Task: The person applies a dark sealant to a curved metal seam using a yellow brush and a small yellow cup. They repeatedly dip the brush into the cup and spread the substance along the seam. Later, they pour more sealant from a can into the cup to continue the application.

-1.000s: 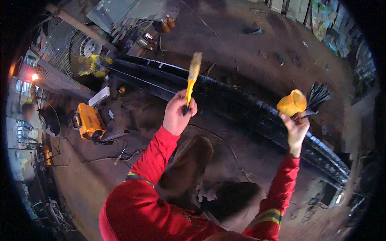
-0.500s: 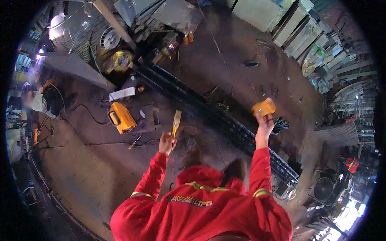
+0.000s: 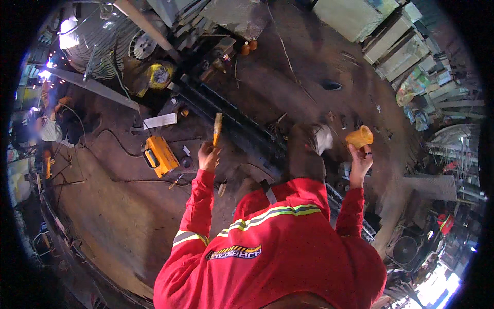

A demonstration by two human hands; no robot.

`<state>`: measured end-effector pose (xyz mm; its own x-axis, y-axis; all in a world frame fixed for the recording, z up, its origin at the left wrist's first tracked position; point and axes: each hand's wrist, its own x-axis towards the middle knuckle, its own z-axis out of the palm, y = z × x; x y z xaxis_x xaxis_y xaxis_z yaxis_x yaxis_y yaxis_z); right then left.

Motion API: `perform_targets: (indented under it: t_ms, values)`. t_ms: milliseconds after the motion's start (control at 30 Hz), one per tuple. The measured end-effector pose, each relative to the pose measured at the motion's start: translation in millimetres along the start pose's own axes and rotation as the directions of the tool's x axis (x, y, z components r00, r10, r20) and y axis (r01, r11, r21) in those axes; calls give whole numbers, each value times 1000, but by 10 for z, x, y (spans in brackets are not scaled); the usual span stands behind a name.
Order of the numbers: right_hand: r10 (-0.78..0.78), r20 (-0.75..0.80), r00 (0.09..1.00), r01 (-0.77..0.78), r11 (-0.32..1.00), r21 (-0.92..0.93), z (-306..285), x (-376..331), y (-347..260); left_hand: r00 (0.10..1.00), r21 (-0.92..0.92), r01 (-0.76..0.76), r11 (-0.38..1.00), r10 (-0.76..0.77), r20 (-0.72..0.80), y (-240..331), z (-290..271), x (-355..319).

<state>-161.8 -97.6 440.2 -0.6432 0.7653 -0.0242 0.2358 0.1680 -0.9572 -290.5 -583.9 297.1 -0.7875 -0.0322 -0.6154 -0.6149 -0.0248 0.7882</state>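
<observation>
My left hand (image 3: 209,157) is closed round the yellow handle of a paintbrush (image 3: 218,127), bristles pointing away from me, over the near edge of a long black metal beam (image 3: 239,131). Out to the right, my right hand (image 3: 360,162) grips an orange plastic cup (image 3: 359,136) by its lower side. The cup is tilted, its round mouth facing up and right; its contents cannot be made out. My right leg and pale shoe (image 3: 323,139) reach across the beam, hiding its middle stretch.
A yellow portable machine (image 3: 163,156) with a cable stands left of the brush, near a white bar (image 3: 160,121). Panels (image 3: 396,49) are stacked at the far right. At the far left, another person (image 3: 51,129) crouches near bright welding sparks (image 3: 46,73).
My right leg has swung forward over the beam. The cup has moved to the right and turned its mouth upward. The brush has shifted slightly left and farther away, now overlapping the beam.
</observation>
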Motion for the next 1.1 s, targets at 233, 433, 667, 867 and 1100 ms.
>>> perform_targets:
  t_ms: [233, 433, 667, 867, 1100]
  values:
    - [18, 386, 922, 100, 954, -282, 1733, 2426, 750, 896, 82, -26, 996, 59, -440, -403, 54, 805]
    - [-21, 711, 703, 215, 959, -184, 3567, 4473, 648, 699, -251, -102, 963, -110, -707, 424, 1603, 914]
    - [36, 800, 599, 254, 939, -232, 3946, 4465, 941, 705, -232, -180, 956, -39, -708, 1479, 2408, 1312]
    - [73, 766, 638, 309, 888, -342, 3857, 4327, 1335, 837, -455, -209, 866, -83, -541, 1906, 3025, 1922]
    - [46, 889, 456, 417, 871, -259, 4719, 4295, 2119, 820, -415, -319, 852, 29, -572, 760, 3209, 3360]
